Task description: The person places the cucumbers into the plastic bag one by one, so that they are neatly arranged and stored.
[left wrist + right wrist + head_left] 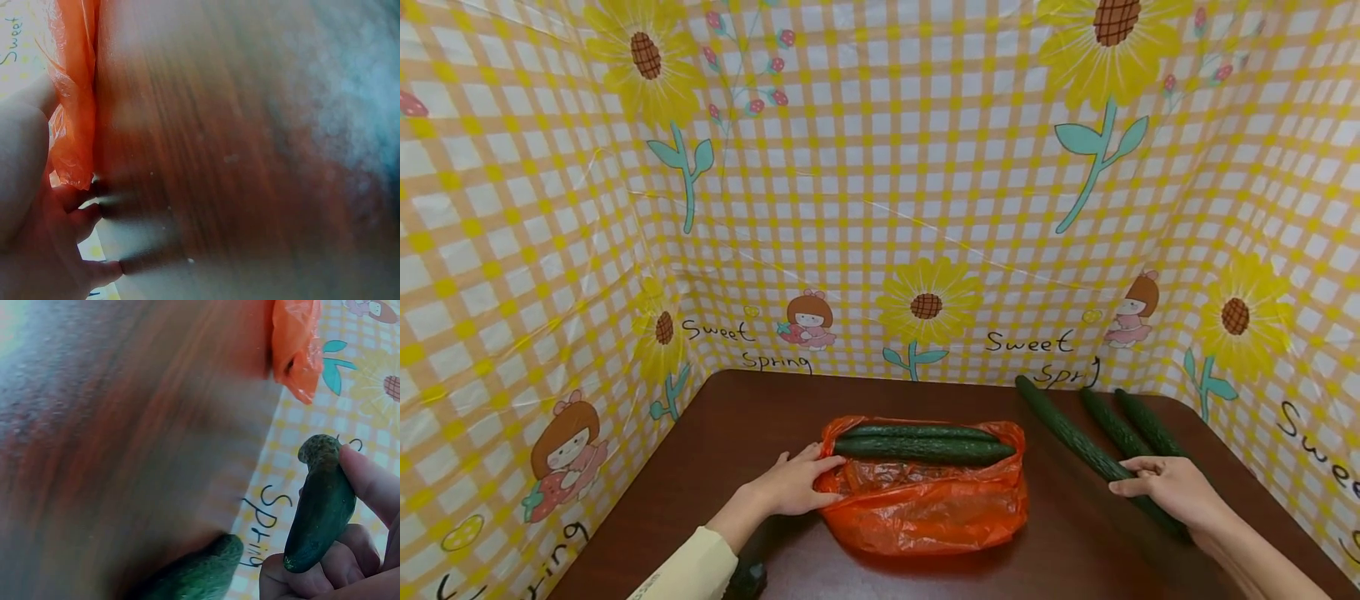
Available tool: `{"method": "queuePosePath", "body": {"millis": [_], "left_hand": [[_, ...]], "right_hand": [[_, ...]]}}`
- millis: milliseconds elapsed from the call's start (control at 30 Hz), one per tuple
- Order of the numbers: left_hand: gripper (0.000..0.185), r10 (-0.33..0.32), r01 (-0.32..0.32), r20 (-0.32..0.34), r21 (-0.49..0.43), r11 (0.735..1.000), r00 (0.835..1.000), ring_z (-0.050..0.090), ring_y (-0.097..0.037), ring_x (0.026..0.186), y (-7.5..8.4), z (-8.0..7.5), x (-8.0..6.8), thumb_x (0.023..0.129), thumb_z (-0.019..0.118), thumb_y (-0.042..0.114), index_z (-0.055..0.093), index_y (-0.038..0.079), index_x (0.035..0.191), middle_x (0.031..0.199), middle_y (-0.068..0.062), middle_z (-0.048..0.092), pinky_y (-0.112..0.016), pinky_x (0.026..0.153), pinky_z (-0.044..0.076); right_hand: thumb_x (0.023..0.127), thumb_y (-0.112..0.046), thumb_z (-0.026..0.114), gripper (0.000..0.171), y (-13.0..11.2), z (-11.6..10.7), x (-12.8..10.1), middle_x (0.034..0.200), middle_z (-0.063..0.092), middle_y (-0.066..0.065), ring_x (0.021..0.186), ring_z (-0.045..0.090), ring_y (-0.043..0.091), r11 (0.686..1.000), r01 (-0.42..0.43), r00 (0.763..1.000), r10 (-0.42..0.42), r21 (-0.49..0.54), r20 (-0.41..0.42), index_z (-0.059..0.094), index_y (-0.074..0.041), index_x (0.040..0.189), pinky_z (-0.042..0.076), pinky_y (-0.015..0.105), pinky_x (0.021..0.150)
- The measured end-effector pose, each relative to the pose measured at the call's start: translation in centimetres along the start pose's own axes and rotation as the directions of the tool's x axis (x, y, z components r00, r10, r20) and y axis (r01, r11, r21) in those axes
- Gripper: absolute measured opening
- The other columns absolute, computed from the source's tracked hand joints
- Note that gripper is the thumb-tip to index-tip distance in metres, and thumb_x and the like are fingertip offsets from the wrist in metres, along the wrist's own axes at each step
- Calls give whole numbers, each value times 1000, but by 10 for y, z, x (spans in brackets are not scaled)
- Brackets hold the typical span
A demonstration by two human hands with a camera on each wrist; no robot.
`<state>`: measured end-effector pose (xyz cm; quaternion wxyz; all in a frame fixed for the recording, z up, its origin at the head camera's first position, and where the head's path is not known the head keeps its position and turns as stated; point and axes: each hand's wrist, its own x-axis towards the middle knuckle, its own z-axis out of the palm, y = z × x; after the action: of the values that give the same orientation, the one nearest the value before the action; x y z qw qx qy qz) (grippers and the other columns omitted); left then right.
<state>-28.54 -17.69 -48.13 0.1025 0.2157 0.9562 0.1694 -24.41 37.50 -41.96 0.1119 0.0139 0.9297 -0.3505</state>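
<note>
An orange plastic bag (925,500) lies open in the middle of the brown table (760,417), with two dark green cucumbers (925,450) lying side by side across its top. My left hand (816,482) grips the bag's left edge (75,94). At the right, my right hand (1150,485) grips the near end of a long cucumber (1067,433) that slants across the table. The right wrist view shows my fingers (369,475) curled round that cucumber (322,512).
Two more cucumbers (1131,427) lie at the back right, beside the held one; one end (200,569) shows in the right wrist view. Checked sunflower-print sheeting (880,208) walls the table on three sides. A small dark object (747,577) sits at the table's near edge.
</note>
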Motion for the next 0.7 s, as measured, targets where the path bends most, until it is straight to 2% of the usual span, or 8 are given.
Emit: {"method": "queuePosePath", "body": {"millis": [300,500,700], "left_hand": [[68,11,-11,-7,7,1000,1000,25,-36,153,3,-4,0,91,67,54,50,24,150,160,-17,36,-71,116,16],[68,0,0,0,7,1000,1000,24,-35,153,1,-3,1,92,65,55,49,25,151,161,-16,36,-70,116,15],[68,3,-3,-1,12,1000,1000,24,-35,153,1,-1,2,92,65,56,49,26,151,161,-16,35,-71,116,15]], "right_hand": [[96,-42,66,69,-17,-4,0,149,41,37,132,36,61,997,73,997,-73,-1,9,52,8,141,48,56,93],[97,-40,66,66,-25,-5,0,144,45,39,130,44,58,989,145,989,-145,-41,16,53,9,140,50,55,91],[96,-36,68,65,-33,-5,0,144,45,40,130,46,57,982,188,981,-188,-9,46,53,10,139,50,56,92]]}}
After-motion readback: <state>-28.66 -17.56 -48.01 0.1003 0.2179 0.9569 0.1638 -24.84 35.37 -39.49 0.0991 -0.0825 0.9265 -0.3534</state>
